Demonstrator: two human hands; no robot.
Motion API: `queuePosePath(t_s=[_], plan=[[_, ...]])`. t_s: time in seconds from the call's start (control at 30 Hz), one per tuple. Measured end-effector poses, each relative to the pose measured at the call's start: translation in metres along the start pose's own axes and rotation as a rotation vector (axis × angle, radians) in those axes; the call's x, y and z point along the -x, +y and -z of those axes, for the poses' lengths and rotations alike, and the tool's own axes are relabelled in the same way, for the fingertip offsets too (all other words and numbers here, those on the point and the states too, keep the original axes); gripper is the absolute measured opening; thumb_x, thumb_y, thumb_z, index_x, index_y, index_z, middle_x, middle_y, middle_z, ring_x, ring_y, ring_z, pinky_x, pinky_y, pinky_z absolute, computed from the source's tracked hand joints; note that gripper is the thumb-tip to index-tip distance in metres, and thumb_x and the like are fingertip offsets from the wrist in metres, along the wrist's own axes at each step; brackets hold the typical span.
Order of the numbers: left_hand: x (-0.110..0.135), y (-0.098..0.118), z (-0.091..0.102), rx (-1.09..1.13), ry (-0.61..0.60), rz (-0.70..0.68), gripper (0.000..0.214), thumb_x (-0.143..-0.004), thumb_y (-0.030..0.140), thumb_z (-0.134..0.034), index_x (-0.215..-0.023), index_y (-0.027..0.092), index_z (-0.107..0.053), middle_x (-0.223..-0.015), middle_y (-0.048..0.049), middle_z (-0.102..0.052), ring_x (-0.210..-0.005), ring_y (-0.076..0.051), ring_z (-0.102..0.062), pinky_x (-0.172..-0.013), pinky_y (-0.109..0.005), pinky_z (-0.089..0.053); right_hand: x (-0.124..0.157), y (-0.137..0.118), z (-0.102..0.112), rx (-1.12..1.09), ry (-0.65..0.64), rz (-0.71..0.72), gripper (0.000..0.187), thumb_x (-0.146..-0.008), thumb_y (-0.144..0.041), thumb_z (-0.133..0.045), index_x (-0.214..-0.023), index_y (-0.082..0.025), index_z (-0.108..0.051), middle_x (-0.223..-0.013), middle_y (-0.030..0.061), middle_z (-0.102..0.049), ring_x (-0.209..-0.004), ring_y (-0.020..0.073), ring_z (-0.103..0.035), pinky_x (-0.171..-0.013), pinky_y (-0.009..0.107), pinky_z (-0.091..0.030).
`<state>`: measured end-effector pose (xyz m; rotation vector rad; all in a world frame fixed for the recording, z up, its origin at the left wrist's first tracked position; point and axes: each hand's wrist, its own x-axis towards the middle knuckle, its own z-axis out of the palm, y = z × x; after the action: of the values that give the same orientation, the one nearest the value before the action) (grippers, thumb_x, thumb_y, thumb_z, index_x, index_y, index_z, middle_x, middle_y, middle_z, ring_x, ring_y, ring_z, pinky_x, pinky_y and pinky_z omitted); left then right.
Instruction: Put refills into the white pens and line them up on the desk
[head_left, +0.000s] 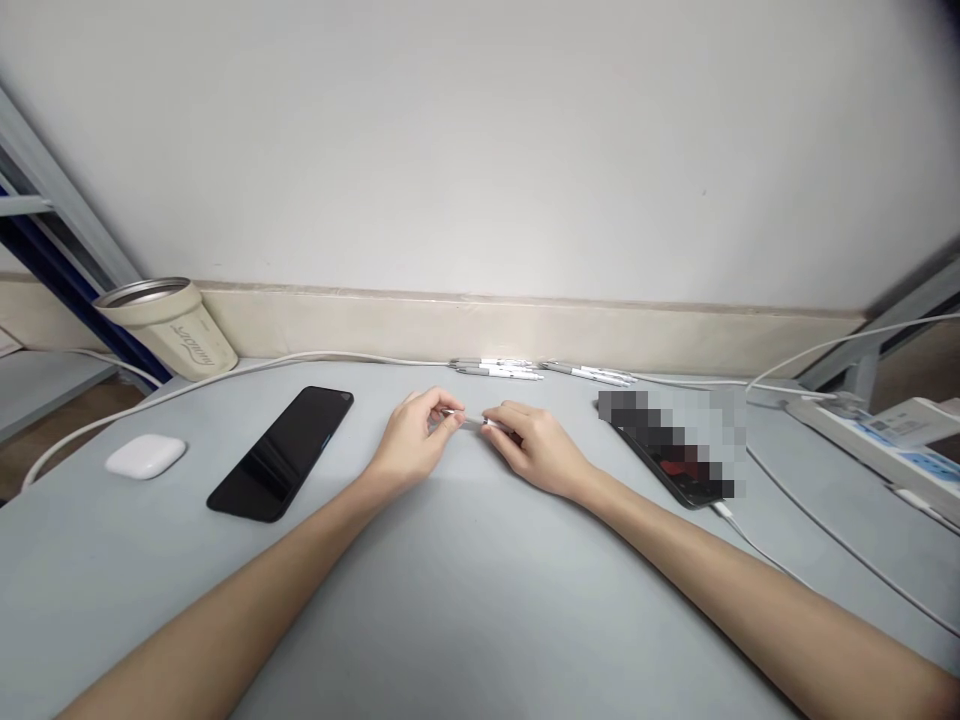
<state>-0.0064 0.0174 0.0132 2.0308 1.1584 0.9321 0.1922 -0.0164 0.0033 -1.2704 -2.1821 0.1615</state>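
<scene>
At counter center, the left hand (409,437) and right hand (534,448) are closed in fingertip pinches on opposite ends of one slim white-and-grey pen (472,421). Fingers cover parts of the pen, so its ends cannot be made out. On the counter (450,610), two groups of similar pens (499,369) lie at 12 o'clock against the wall. A black phone (279,454) lies at 9 o'clock, with an earbud case (145,456) beyond it. A beige tumbler (171,328) lies on its side at 10 o'clock. At 3 o'clock, a second phone (667,462) is partly hidden by pixelation. A power strip (874,440), at 2 o'clock, is cut off by the frame edge.
</scene>
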Motion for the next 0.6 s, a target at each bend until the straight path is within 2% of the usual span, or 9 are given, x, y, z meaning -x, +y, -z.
queuePosePath(t_s=[0.07, 0.17, 0.23, 0.4, 0.5, 0.6], plan=[[0.0, -0.001, 0.0, 0.042, -0.002, -0.02, 0.023, -0.083, 0.037, -0.051, -0.098, 0.023, -0.06, -0.104, -0.0029, -0.063, -0.09, -0.017, -0.056, -0.08, -0.03, -0.045, 0.0, 0.0, 0.0, -0.026, 0.019, -0.003, 0.022, -0.094, -0.03, -0.042, -0.099, -0.018, -0.06, -0.081, 0.0052, -0.061, -0.072, 0.0154, -0.054, -0.066, 0.027, -0.04], [-0.002, -0.002, -0.003, 0.093, 0.023, 0.019, 0.035, -0.077, 0.037, -0.06, -0.109, 0.023, -0.054, -0.11, -0.0029, -0.06, -0.091, -0.015, -0.056, -0.08, -0.029, -0.045, -0.001, 0.002, 0.003, -0.098, 0.079, -0.032, 0.023, -0.094, -0.033, -0.043, -0.101, -0.018, -0.059, -0.086, 0.0066, -0.062, -0.077, 0.0169, -0.054, -0.068, 0.028, -0.041], [-0.003, -0.003, -0.005, 0.1, 0.04, 0.054, 0.041, -0.076, 0.038, -0.061, -0.112, 0.023, -0.051, -0.105, -0.0032, -0.06, -0.088, -0.015, -0.056, -0.079, -0.029, -0.046, -0.003, 0.006, 0.005, -0.192, 0.108, -0.079, 0.024, -0.094, -0.036, -0.042, -0.099, -0.019, -0.058, -0.085, 0.0056, -0.06, -0.076, 0.0164, -0.053, -0.068, 0.028, -0.041], [-0.001, -0.001, -0.006, 0.058, 0.016, 0.041, 0.033, -0.079, 0.038, -0.057, -0.107, 0.022, -0.054, -0.094, -0.0014, -0.062, -0.085, -0.014, -0.055, -0.08, -0.03, -0.044, -0.007, 0.016, 0.008, -0.465, 0.149, -0.191, 0.029, -0.094, -0.044, -0.04, -0.087, -0.019, -0.054, -0.072, -0.0002, -0.051, -0.069, 0.0134, -0.048, -0.066, 0.025, -0.041], [0.0, 0.001, -0.005, 0.043, 0.001, 0.028, 0.03, -0.079, 0.039, -0.056, -0.104, 0.021, -0.056, -0.09, -0.0012, -0.063, -0.086, -0.016, -0.055, -0.081, -0.031, -0.044, -0.008, 0.017, 0.006, -0.514, 0.186, -0.21, 0.029, -0.093, -0.045, -0.042, -0.09, -0.019, -0.054, -0.072, -0.0005, -0.049, -0.069, 0.0129, -0.048, -0.065, 0.025, -0.041], [0.002, 0.003, -0.005, 0.04, -0.002, 0.016, 0.031, -0.079, 0.042, -0.056, -0.101, 0.021, -0.058, -0.087, -0.0015, -0.064, -0.086, -0.017, -0.056, -0.081, -0.031, -0.044, -0.007, 0.013, 0.006, -0.462, 0.205, -0.223, 0.031, -0.093, -0.045, -0.041, -0.095, -0.019, -0.057, -0.072, -0.0002, -0.051, -0.067, 0.0131, -0.048, -0.062, 0.025, -0.041]])
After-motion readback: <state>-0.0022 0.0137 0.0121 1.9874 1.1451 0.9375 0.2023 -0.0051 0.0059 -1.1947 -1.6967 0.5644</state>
